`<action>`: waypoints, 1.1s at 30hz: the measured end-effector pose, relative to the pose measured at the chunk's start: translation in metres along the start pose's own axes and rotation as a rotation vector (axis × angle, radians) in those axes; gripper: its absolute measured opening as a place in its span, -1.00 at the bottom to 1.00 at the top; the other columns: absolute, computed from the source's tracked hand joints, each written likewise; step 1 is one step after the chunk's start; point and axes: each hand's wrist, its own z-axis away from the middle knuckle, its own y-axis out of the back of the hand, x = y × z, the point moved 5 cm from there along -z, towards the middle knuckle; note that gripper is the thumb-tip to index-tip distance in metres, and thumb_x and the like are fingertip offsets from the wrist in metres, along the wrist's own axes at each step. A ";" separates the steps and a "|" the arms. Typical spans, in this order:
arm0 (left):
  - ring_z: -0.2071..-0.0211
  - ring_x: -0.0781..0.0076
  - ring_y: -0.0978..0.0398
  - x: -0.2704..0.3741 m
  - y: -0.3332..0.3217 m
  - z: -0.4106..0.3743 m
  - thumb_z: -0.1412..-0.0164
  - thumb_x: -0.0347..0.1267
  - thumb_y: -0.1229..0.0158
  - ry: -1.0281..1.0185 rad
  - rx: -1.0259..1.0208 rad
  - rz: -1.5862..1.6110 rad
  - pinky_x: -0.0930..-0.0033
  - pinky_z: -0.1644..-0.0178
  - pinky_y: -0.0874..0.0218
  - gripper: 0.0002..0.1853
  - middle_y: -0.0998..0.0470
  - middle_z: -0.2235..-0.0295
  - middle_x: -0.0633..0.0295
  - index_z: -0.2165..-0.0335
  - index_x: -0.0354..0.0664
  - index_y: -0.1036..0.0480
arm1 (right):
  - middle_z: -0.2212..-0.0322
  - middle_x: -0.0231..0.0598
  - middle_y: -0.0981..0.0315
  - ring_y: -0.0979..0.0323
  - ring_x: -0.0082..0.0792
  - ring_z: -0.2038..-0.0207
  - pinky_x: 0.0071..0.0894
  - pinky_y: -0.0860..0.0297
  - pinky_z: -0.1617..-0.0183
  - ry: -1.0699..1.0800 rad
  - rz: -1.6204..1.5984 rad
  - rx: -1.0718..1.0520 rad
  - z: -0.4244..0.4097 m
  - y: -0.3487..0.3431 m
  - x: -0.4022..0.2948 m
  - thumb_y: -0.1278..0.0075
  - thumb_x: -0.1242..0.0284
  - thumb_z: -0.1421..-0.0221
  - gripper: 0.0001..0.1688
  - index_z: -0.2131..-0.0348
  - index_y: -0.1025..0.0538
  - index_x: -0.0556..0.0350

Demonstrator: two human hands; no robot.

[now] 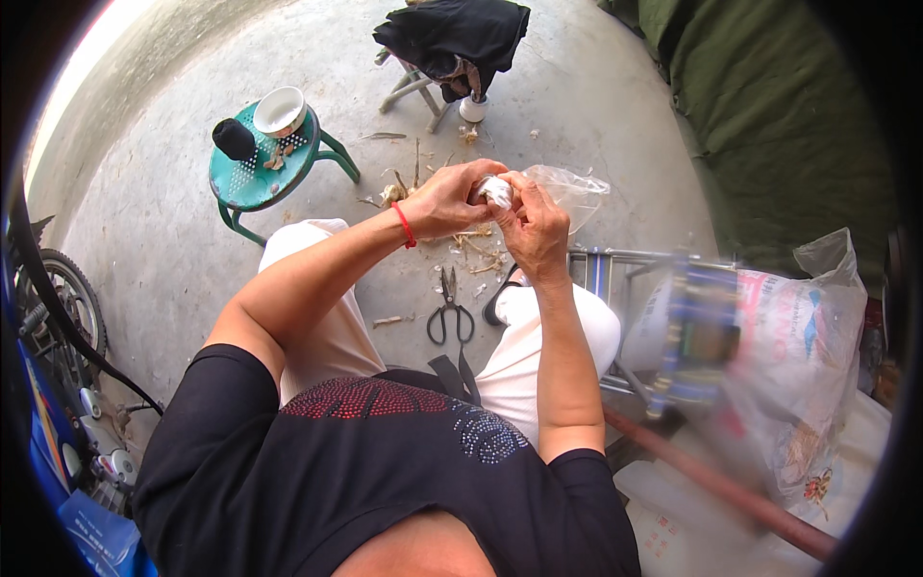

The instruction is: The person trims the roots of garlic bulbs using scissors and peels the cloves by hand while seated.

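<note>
A white garlic bulb (496,192) is held between both hands above the floor. My left hand (456,198), with a red cord at the wrist, grips it from the left side. The fingers of my right hand (532,216) pinch its right side. Just beyond my right hand is a clear plastic bag (570,191). Garlic with dry stalks (393,193) lies on the floor beyond my left forearm, and stalk scraps (483,252) are scattered below the hands. Black-handled scissors (450,310) rest on the floor between my knees, blades pointing away.
At the left, a green stool (249,191) bears a white bowl (280,111), a black object (234,139) and scraps. Black cloth (461,36) covers a stand ahead. A metal-framed rack (620,263) and plastic sacks (786,346) are at right; a motorcycle wheel (68,296) is at left.
</note>
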 end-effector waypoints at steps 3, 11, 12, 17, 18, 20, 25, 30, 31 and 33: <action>0.32 0.66 -0.35 -0.011 -0.004 0.001 -0.03 -0.42 -0.12 0.158 0.052 0.469 0.58 0.23 -0.23 -0.58 -0.42 0.35 0.29 0.12 -0.32 -0.23 | 0.61 -0.42 -0.37 -0.28 -0.67 0.64 -0.66 -0.20 0.53 -0.358 -0.395 0.079 0.004 0.001 0.007 -0.03 0.38 0.04 -0.73 0.31 -0.43 0.15; 0.37 0.65 -0.37 -0.018 -0.017 -0.001 -0.05 -0.41 -0.11 0.117 0.166 0.701 0.61 0.30 -0.25 -0.63 -0.45 0.36 0.29 0.14 -0.33 -0.30 | 0.65 -0.48 -0.28 -0.17 -0.76 0.63 -0.77 -0.13 0.54 -0.456 -0.549 0.295 0.012 -0.008 0.016 -0.08 0.47 0.09 -0.74 0.32 -0.45 0.18; 0.35 0.64 -0.37 -0.018 -0.014 -0.001 -0.06 -0.43 -0.09 0.058 0.202 0.593 0.59 0.27 -0.25 -0.63 -0.45 0.35 0.27 0.13 -0.31 -0.28 | 0.64 -0.46 -0.29 -0.18 -0.74 0.64 -0.75 -0.14 0.54 -0.424 -0.478 0.289 0.011 -0.007 0.015 -0.08 0.48 0.10 -0.75 0.33 -0.46 0.18; 0.30 0.60 -0.39 -0.016 -0.013 -0.002 -0.01 -0.47 -0.13 -0.002 0.283 0.652 0.57 0.21 -0.26 -0.57 -0.46 0.31 0.22 0.11 -0.34 -0.26 | 0.59 -0.46 -0.39 -0.28 -0.73 0.59 -0.74 -0.21 0.56 -0.252 -0.221 0.306 0.007 0.003 0.007 -0.07 0.52 0.07 -0.78 0.32 -0.48 0.18; 0.29 0.59 -0.40 -0.014 -0.011 -0.003 0.00 -0.48 -0.14 -0.003 0.280 0.697 0.56 0.19 -0.26 -0.56 -0.46 0.30 0.21 0.11 -0.34 -0.26 | 0.58 -0.42 -0.40 -0.31 -0.67 0.59 -0.69 -0.23 0.55 -0.204 -0.169 0.319 0.004 0.006 0.004 -0.07 0.53 0.08 -0.79 0.33 -0.49 0.17; 0.26 0.57 -0.40 -0.013 -0.007 -0.003 0.04 -0.51 -0.16 0.004 0.311 0.684 0.54 0.16 -0.26 -0.55 -0.46 0.28 0.21 0.12 -0.35 -0.26 | 0.56 -0.33 -0.42 -0.36 -0.55 0.59 -0.61 -0.27 0.54 -0.107 -0.067 0.343 0.000 0.014 -0.003 -0.07 0.55 0.10 -0.80 0.35 -0.50 0.16; 0.20 0.58 -0.37 -0.014 -0.006 -0.003 0.03 -0.54 -0.15 0.049 0.263 0.662 0.54 0.10 -0.21 -0.56 -0.42 0.22 0.25 0.12 -0.34 -0.27 | 0.61 -0.21 -0.37 -0.36 -0.22 0.56 -0.33 -0.27 0.49 -0.042 0.157 0.331 -0.001 0.014 -0.011 -0.03 0.59 0.14 -0.93 0.51 -0.45 0.16; 0.20 0.59 -0.37 -0.015 -0.012 -0.003 0.02 -0.52 -0.14 0.043 0.236 0.709 0.55 0.10 -0.20 -0.56 -0.42 0.22 0.26 0.10 -0.34 -0.26 | 0.64 -0.21 -0.34 -0.33 -0.21 0.59 -0.31 -0.26 0.49 -0.063 0.163 0.326 -0.003 0.016 -0.008 0.01 0.60 0.13 -0.93 0.57 -0.37 0.16; 0.20 0.59 -0.37 -0.015 -0.013 -0.003 0.02 -0.52 -0.14 0.046 0.230 0.719 0.55 0.10 -0.20 -0.56 -0.42 0.22 0.26 0.10 -0.34 -0.26 | 0.65 -0.21 -0.33 -0.31 -0.22 0.60 -0.32 -0.25 0.50 -0.071 0.141 0.338 -0.003 0.015 -0.006 0.02 0.60 0.12 -0.93 0.57 -0.37 0.16; 0.20 0.59 -0.36 -0.016 -0.015 -0.003 -0.01 -0.50 -0.12 0.051 0.212 0.727 0.55 0.09 -0.20 -0.57 -0.42 0.21 0.26 0.10 -0.34 -0.25 | 0.68 -0.25 -0.31 -0.28 -0.30 0.65 -0.38 -0.22 0.53 -0.184 0.028 0.329 -0.001 0.014 0.001 0.04 0.59 0.10 -0.94 0.56 -0.37 0.17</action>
